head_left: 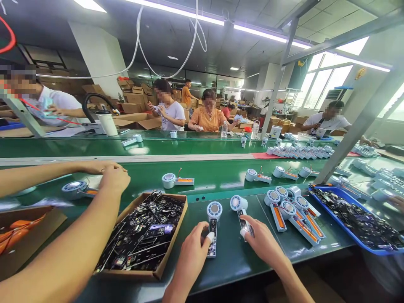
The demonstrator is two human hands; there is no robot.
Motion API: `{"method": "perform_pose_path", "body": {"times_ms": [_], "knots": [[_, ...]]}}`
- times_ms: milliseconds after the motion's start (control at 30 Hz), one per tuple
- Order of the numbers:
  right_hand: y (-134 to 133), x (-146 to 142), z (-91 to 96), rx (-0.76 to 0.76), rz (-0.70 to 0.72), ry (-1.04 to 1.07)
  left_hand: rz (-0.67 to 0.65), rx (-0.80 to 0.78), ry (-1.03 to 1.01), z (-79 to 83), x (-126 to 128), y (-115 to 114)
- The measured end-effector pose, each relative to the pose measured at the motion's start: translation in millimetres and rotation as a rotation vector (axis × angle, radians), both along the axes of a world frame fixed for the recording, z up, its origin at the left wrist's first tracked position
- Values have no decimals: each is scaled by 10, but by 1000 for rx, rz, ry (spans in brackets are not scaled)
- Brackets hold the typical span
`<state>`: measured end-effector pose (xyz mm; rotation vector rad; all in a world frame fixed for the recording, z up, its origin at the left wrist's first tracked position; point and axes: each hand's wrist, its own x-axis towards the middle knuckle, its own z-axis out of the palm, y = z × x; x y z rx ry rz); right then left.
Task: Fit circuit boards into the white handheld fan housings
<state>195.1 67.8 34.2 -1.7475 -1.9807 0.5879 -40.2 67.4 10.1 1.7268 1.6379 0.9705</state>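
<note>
Two pale-blue handheld fans lie on the green bench in front of me, each with a black circuit board showing in its handle. My left hand (193, 248) grips the nearer-left fan (214, 209), its thumb in a white finger cot against the circuit board (212, 229). On the right, my right hand (263, 237) holds the handle of the second fan (237, 203) between thumb and fingers, also with a white cot on the thumb. This hand partly covers that handle. Left of my left hand stands a cardboard box (158, 273) full of loose circuit boards.
Fans with orange batteries (279, 216) are grouped at right, beside a blue tray (372, 248) of boards. A co-worker's arms (78, 223) reach in from the left over a box of orange batteries (19, 231). More fans (168, 180) lie on the belt. A metal post (350, 143) slants at right.
</note>
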Motion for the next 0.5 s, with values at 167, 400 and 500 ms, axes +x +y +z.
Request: {"method": "perform_pose_path", "body": {"times_ms": [167,400,500], "knots": [[144,293,39,-120,103,267,-20,-22,-164,-51,119,74],[69,-179,151,-69,80,-113,-70,-15,-239,-80,313,167],[14,-578,13,-19,-47,-263,-118,-23,-272,-58,298,230]]}}
